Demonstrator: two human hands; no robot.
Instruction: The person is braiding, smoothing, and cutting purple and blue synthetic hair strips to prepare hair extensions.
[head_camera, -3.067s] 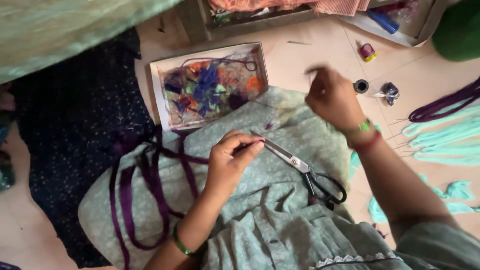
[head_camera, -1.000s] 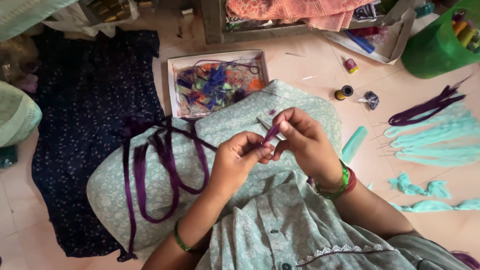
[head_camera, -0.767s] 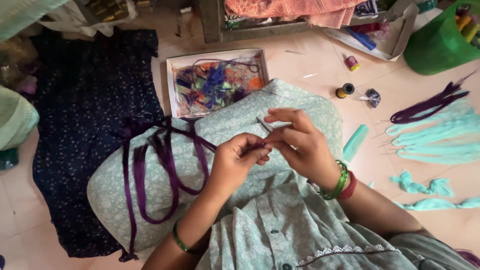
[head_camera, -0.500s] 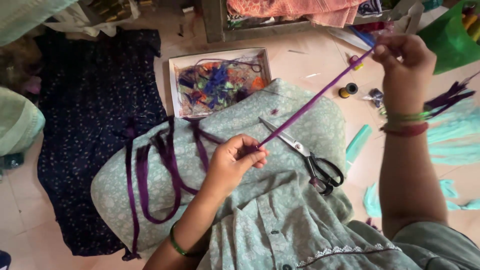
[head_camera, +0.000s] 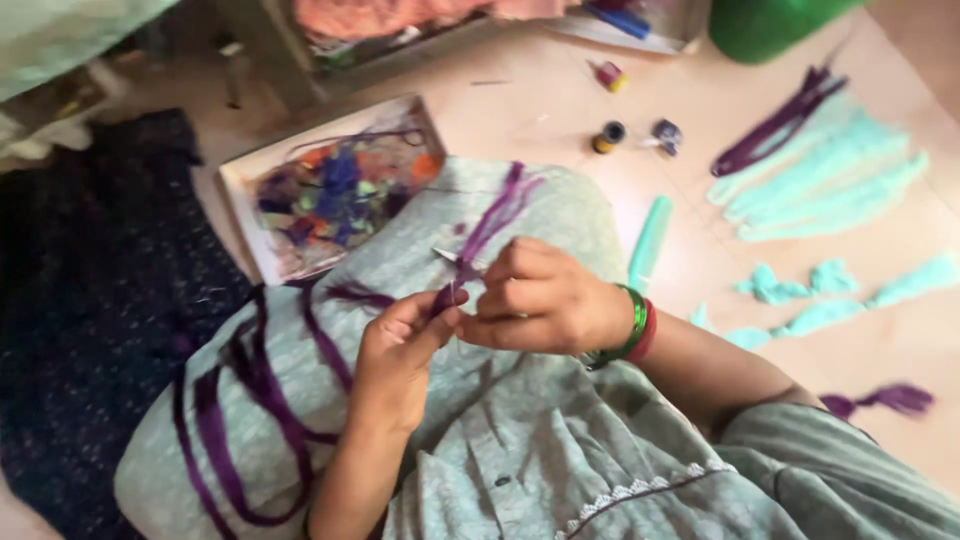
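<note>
Half a second before, our right hand (head_camera: 545, 300) was stretched far up with the purple strip (head_camera: 490, 225) pulled tight; it had come back down and met our left hand (head_camera: 405, 345). Both hands pinched the strip closed between thumb and fingers, fingertips touching. Above the grip the strip fanned out loose. Just behind our right hand a scissors tip (head_camera: 443, 255) showed on the green cloth (head_camera: 560, 215).

A smooth peach-coloured floor (head_camera: 560, 95) fills the scene, evenly lit. A dark speckled cloth (head_camera: 90, 330) covers it at the left. Far off stands a low shelf (head_camera: 300, 60); far right, a green tub (head_camera: 770, 25).
</note>
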